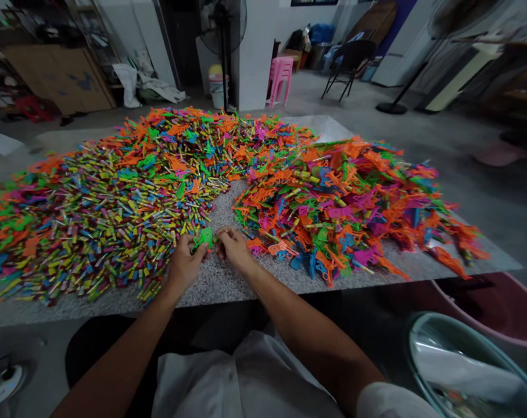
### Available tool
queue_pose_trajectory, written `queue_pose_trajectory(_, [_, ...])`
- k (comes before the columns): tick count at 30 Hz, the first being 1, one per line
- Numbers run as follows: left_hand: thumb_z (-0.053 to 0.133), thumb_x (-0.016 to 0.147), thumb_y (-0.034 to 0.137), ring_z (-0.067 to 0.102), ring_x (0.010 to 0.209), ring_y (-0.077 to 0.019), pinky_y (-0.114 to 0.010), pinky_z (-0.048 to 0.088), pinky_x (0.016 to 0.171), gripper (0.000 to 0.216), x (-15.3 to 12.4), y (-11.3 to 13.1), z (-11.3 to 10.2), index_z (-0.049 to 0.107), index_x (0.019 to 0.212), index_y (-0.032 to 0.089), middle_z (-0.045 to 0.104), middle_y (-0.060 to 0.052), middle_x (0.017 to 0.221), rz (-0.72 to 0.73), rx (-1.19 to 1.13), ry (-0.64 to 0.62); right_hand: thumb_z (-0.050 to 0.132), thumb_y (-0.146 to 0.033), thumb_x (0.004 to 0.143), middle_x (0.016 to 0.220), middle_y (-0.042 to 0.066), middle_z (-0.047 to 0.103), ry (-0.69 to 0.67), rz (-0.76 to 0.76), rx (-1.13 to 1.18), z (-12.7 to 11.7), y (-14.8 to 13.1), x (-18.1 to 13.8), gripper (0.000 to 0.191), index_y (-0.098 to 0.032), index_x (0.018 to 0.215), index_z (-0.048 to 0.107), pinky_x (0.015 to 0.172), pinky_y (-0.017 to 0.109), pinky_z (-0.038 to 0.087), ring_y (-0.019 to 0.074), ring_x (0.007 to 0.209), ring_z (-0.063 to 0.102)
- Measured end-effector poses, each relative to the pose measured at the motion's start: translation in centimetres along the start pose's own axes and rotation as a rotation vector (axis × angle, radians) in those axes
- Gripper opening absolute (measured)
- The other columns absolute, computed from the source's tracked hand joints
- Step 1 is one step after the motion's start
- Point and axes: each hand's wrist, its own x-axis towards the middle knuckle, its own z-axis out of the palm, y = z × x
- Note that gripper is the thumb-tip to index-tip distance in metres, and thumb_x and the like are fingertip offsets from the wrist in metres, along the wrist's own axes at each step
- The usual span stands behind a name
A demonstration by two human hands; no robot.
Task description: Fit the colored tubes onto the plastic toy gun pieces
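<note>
My left hand (187, 259) is closed on a flat bright green plastic piece (206, 236), held just above the grey speckled tabletop (228, 280). Close to the right edge of that piece, my right hand (233, 247) has its fingers pinched together; whatever lies between them is too small to make out. A wide heap of short, many-coloured sticks (128, 232) spreads to the left of my hands. On the right lies a pile of orange, pink, green and blue plastic pieces (333, 197), some with sticks among them.
Both heaps join at the back of the table. Below its right edge stand a teal-rimmed tub (424, 325) and a pink basin (522, 307). Farther back are a standing fan (222, 35), pink stacked stools (281, 72) and a black chair (354, 58).
</note>
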Motion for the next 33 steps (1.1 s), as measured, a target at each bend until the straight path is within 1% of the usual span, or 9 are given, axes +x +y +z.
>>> queue_pose_trajectory(5, [0.081,0.08,0.049,0.067,0.065,-0.0209,-0.031,0.05,0.062,0.04,2.1,-0.4,0.7,0.056,0.099,0.025,0.07,-0.001,0.078,0.009,-0.001,-0.096,0.057,-0.047,0.087,0.056,-0.009,0.058,-0.011,-0.03,-0.049,-1.1,0.1,1.2,0.024,-0.024,0.093,0.054,0.038,0.021,0.035,0.0103,0.039,0.045])
queue_pose_trajectory(8, [0.076,0.083,0.054,0.07,0.074,-0.0226,-0.031,0.05,0.064,0.039,5.7,-0.2,0.2,0.058,0.102,0.023,0.073,-0.004,0.085,0.014,0.051,-0.161,0.061,-0.041,0.083,0.057,-0.007,0.057,0.016,-0.107,-0.202,-3.6,-2.8,3.2,0.019,-0.022,0.084,0.057,0.04,0.02,0.036,0.0091,0.041,0.046])
queue_pose_trajectory(12, [0.065,0.091,0.045,0.071,0.095,-0.0261,-0.037,0.054,0.087,0.031,12.7,0.4,-1.0,0.064,0.11,0.021,0.075,-0.009,0.101,0.138,0.359,0.073,0.06,-0.043,0.089,0.074,-0.003,0.067,0.44,-0.449,-0.06,-8.3,-10.2,6.1,0.022,-0.022,0.096,0.061,0.044,0.019,0.04,0.0096,0.05,0.054])
queue_pose_trajectory(15, [0.065,0.09,0.039,0.064,0.123,-0.0349,-0.046,0.047,0.108,0.038,17.3,0.4,-1.5,0.068,0.12,0.016,0.071,-0.018,0.125,0.19,0.733,0.195,0.051,-0.054,0.097,0.107,0.004,0.076,0.538,-0.551,0.123,-10.4,-13.5,7.3,0.04,-0.024,0.122,0.059,0.047,0.021,0.046,0.0122,0.062,0.066])
queue_pose_trajectory(18, [0.069,0.087,0.042,0.054,0.135,-0.0423,-0.052,0.044,0.112,0.057,20.5,0.1,-1.5,0.064,0.135,0.011,0.063,-0.025,0.138,0.187,0.946,0.227,0.054,-0.048,0.096,0.102,0.005,0.078,0.357,-0.342,-0.058,-9.7,-11.7,7.6,0.037,-0.021,0.119,0.063,0.046,0.022,0.046,0.0131,0.057,0.066])
queue_pose_trajectory(22, [0.066,0.088,0.035,0.057,0.129,-0.0415,-0.052,0.043,0.111,0.045,23.2,-0.2,-2.5,0.071,0.125,0.011,0.067,-0.026,0.13,0.247,1.045,0.115,0.059,-0.026,0.093,0.089,0.004,0.079,-0.021,-0.137,-0.753,-5.6,-5.5,8.4,0.019,-0.017,0.1,0.074,0.063,0.022,0.052,0.0153,0.07,0.071])
queue_pose_trajectory(27, [0.064,0.086,0.03,0.067,0.11,-0.0368,-0.047,0.05,0.1,0.016,23.5,0.5,-5.9,0.073,0.094,0.019,0.075,-0.014,0.098,0.116,0.703,0.259,0.057,-0.027,0.101,0.115,0.014,0.08,-0.074,-0.098,-1.337,-0.4,-1.2,10.9,0.026,-0.016,0.114,0.076,0.09,0.028,0.054,0.023,0.104,0.075])
queue_pose_trajectory(31, [0.064,0.083,0.03,0.072,0.092,-0.0271,-0.036,0.058,0.082,0.011,20.2,0.8,-8.4,0.066,0.087,0.02,0.07,-0.006,0.08,-0.113,0.019,0.315,0.053,-0.033,0.104,0.133,0.022,0.071,-0.031,-0.049,-1.452,1.7,-0.4,12.1,0.039,-0.013,0.135,0.068,0.091,0.035,0.056,0.0295,0.112,0.074])
queue_pose_trajectory(33, [0.059,0.085,0.03,0.072,0.081,-0.0228,-0.032,0.059,0.072,0.014,17.7,0.7,-9.3,0.065,0.089,0.018,0.069,-0.005,0.078,-0.178,-0.131,0.263,0.053,-0.03,0.103,0.136,0.024,0.069,-0.023,-0.053,-1.449,2.0,-0.2,12.2,0.041,-0.011,0.137,0.066,0.09,0.036,0.057,0.0314,0.113,0.074])
